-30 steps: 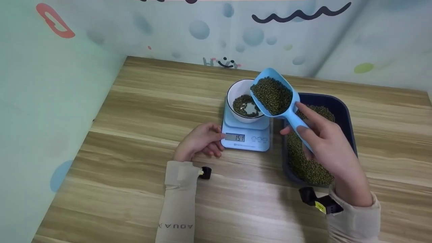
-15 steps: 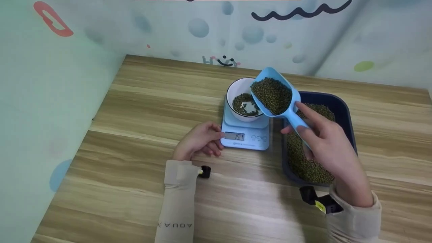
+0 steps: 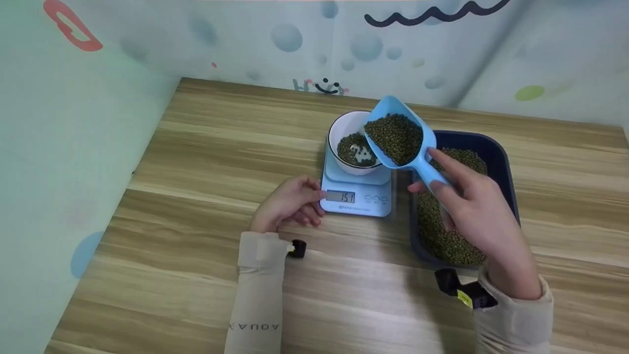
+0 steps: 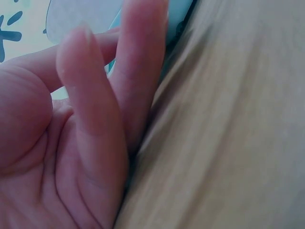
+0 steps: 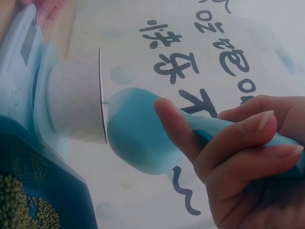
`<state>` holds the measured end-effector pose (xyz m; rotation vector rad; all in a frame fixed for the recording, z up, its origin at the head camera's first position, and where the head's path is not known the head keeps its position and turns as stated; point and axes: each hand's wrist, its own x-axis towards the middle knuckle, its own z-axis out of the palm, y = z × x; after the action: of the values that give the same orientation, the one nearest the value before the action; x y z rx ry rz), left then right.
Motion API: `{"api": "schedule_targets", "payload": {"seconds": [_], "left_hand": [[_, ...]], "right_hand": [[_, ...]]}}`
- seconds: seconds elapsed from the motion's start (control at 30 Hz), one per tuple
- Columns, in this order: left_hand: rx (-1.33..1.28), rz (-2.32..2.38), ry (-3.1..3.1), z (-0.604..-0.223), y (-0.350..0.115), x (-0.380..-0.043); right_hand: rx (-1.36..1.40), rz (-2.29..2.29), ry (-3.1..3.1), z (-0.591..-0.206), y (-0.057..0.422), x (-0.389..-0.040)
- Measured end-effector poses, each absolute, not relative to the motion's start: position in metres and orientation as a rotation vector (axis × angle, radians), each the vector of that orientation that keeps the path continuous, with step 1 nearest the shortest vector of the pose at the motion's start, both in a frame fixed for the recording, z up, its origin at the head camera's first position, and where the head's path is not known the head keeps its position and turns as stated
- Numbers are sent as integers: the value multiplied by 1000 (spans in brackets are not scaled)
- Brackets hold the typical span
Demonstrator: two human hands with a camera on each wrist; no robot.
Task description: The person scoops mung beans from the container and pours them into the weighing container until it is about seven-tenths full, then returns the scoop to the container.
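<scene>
My right hand point(image 3: 474, 206) grips the handle of a light blue scoop point(image 3: 426, 147), index finger stretched along it. The scoop is heaped with green mung beans point(image 3: 395, 137). Its front edge hangs over the right rim of a white bowl point(image 3: 344, 129), tilted slightly toward it. Some mung beans lie scattered on the bowl's bottom, with white showing between them. Under the bowl is a light blue kitchen scale point(image 3: 363, 206), its display seeming to read 15.1. My left hand point(image 3: 290, 201) holds the scale's left edge between thumb and fingers; the left wrist view shows its other fingers loosely curled.
A dark blue bin point(image 3: 503, 162) of mung beans stands right of the scale, beneath my right hand. Behind the wooden table point(image 3: 221, 162) rises a patterned backdrop point(image 3: 236, 39). Another pale wall point(image 3: 59, 147) borders the left side.
A few more beans seem to lie in the bowl, narrowing the white gap. Both hands and the scoop keep their places; the display looks the same. The head view has shifted slightly.
</scene>
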<state>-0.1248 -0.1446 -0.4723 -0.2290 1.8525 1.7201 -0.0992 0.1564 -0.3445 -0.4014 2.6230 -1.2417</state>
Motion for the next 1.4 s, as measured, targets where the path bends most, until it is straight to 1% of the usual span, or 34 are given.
{"api": "schedule_targets", "payload": {"seconds": [0.17, 0.3, 1.4], "left_hand": [[-214, 1730, 1866, -470, -143, -124], [-205, 1728, 1898, -478, -143, -126], [-202, 1720, 1900, -478, -144, -125]], "right_hand": [[-416, -1234, 2637, -345, 156, -100], [-411, -1240, 2636, -345, 156, -100], [-421, -1212, 2725, -347, 152, -96]]}}
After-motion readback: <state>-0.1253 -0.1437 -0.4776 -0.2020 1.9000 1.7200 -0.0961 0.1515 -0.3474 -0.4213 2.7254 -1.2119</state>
